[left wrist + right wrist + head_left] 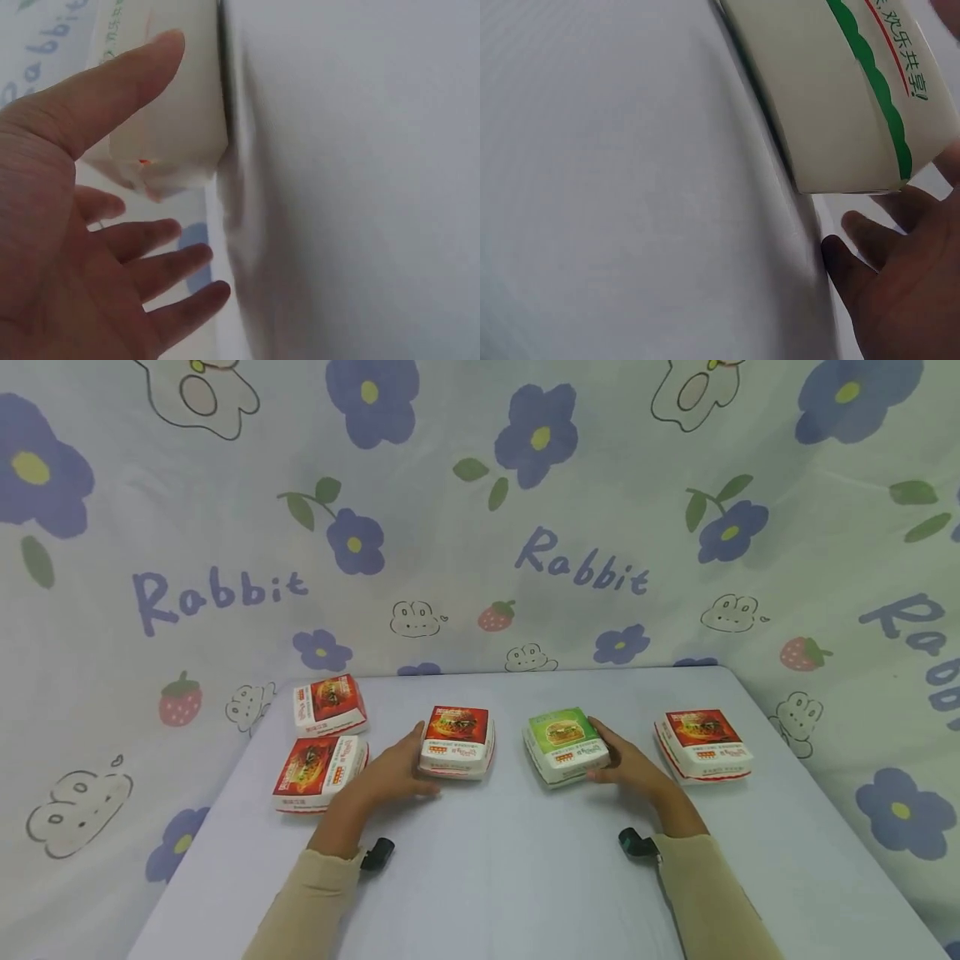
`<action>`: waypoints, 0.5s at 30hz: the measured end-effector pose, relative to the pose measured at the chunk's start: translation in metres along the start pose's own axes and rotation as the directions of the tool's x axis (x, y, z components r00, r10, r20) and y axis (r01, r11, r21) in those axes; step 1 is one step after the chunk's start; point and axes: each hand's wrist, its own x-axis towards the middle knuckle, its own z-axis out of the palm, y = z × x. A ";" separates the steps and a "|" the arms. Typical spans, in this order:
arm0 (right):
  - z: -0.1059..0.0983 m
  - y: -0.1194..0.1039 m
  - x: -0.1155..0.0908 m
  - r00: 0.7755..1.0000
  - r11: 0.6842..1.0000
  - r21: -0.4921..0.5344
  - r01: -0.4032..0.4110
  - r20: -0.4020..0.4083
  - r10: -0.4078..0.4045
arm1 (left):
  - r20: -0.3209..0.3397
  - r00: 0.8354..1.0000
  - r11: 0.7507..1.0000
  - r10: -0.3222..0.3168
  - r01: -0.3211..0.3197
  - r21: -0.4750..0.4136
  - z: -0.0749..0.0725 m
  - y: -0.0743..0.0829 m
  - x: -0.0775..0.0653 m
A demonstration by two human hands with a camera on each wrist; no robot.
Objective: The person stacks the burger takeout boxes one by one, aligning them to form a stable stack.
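Note:
A burger box with a red printed lid (453, 727) sits left of the middle of the table. Close at its left side is my left hand (405, 768), thumb toward the near side; in the left wrist view the other fingers (180, 255) are spread loosely apart from the box. Right of the middle lies a burger box with a green lid (562, 735), turned slightly askew. My right hand (630, 767) is at its right side, thumb by the near corner and a finger by the far corner. In the right wrist view the lower fingers (855, 259) extend past the box's end.
Two more red-lidded boxes stand at the left, one at the back (330, 702) and one nearer (318, 777) beside my left forearm. Another red-lidded box (701, 743) stands right of my right hand. A patterned curtain (450, 527) rises behind the white table (487, 877).

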 end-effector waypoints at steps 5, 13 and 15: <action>-0.003 0.002 -0.002 1.000 0.999 0.027 0.028 -0.003 -0.028 | -0.013 0.998 0.998 0.054 -0.054 -0.007 0.000 -0.003 0.003; 0.000 -0.001 -0.002 0.998 0.991 0.118 0.068 0.004 -0.069 | -0.006 0.995 0.995 0.098 -0.098 0.035 0.000 -0.003 0.002; 0.003 -0.003 0.000 0.997 0.991 0.114 0.071 0.017 -0.074 | -0.030 0.994 0.995 0.101 -0.101 0.019 -0.001 -0.002 0.003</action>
